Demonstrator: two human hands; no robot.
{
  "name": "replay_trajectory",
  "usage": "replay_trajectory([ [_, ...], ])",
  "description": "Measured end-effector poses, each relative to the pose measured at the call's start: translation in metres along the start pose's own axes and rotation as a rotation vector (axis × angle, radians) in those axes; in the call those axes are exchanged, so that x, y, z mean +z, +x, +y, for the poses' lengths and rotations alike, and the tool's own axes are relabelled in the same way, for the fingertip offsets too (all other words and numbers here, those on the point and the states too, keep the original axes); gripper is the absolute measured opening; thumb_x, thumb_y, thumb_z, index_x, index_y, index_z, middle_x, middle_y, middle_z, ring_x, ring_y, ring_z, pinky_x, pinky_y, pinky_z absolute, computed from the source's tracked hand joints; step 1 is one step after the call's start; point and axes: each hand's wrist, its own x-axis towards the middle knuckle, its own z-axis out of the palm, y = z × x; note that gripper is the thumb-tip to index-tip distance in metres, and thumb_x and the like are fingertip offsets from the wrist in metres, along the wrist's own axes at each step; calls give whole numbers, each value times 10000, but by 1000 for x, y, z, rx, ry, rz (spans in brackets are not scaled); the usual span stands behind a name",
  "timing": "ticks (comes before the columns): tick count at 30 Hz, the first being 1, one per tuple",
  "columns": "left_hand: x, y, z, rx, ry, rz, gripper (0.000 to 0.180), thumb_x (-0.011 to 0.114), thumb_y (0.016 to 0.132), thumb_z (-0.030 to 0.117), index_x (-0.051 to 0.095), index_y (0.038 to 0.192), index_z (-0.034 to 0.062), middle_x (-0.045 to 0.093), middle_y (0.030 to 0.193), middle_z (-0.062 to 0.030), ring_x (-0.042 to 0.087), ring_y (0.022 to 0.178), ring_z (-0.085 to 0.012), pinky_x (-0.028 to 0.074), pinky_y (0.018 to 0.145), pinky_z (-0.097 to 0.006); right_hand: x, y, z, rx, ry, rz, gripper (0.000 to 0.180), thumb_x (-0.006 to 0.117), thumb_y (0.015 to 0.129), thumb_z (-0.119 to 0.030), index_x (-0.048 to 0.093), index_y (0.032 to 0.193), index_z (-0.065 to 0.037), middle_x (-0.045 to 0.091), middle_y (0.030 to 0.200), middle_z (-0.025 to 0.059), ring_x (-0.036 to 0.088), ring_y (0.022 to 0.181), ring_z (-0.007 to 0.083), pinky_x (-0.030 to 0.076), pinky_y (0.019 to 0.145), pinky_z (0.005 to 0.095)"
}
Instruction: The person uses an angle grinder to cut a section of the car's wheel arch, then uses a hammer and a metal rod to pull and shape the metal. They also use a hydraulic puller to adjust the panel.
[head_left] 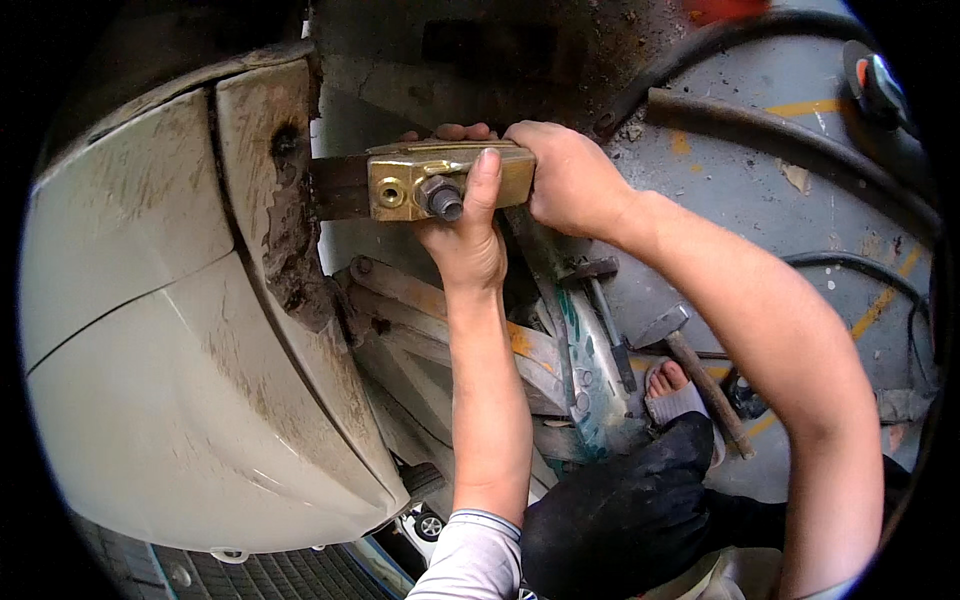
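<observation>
A gold-coloured metal clamp (410,165), with a round hole and a protruding dark bolt and nut (440,197), sits at the right end of a rusty flat metal strip (340,188). The strip comes out from the rust-eaten edge (295,220) of a white vehicle panel (150,300). My left hand (468,240) is closed around the clamp from below, thumb over its front face beside the bolt, other fingertips showing behind the top edge. Closed over the clamp's right end is my right hand (575,180); most of its fingers are hidden. No tool shows in either hand.
Below the clamp is a worn metal frame (540,360) with green paint patches. Two hammers, one dark-handled (612,340) and one wooden-handled (700,370), lie near my sandalled foot (675,395). A thick curved dark pipe (790,140) and a black cable (870,265) cross the grey floor.
</observation>
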Motion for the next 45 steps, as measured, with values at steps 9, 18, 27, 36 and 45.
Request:
replay_trajectory([
  [9, 5, -1, -7, 79, 140, 159, 425, 772, 828, 128, 543, 1168, 19, 631, 1071, -122, 631, 1001, -212, 549, 885, -372, -4, 6, -3, 86, 103, -136, 186, 610, 712, -3, 626, 895, -24, 671, 932, 205, 629, 919, 426, 519, 775, 484],
  [18, 10, -15, 10, -81, 120, 207, 446, 772, 831, 107, 512, 1181, 13, 609, 1062, -99, 618, 962, -180, 519, 876, -338, -14, -12, -21, 247, 68, -281, 219, 601, 728, -30, 639, 943, -42, 684, 926, 205, 646, 939, 404, 525, 821, 481],
  [27, 18, -4, -3, 105, 256, 311, 437, 805, 812, 107, 506, 1108, -10, 582, 1015, -67, 578, 918, -143, 494, 858, -303, -1, 9, -2, 131, 158, -295, 240, 591, 724, -20, 670, 950, -26, 688, 934, 226, 647, 942, 414, 525, 785, 429],
  [36, -27, 3, 9, -106, -69, -87, 658, 838, 702, 26, 508, 1272, 44, 590, 1216, -123, 582, 1099, -210, 479, 972, -359, 6, -11, -7, -3, -185, 93, 346, 642, 753, -20, 514, 1072, -64, 675, 773, 183, 670, 767, 400, 535, 631, 501],
  [45, -22, 12, 2, 90, 100, -69, 563, 840, 731, 150, 491, 1169, 92, 596, 1011, -62, 621, 950, -222, 516, 938, -462, -1, 10, 3, -42, 140, -157, 186, 699, 755, -117, 635, 920, -59, 682, 834, 207, 665, 841, 402, 536, 723, 480],
])
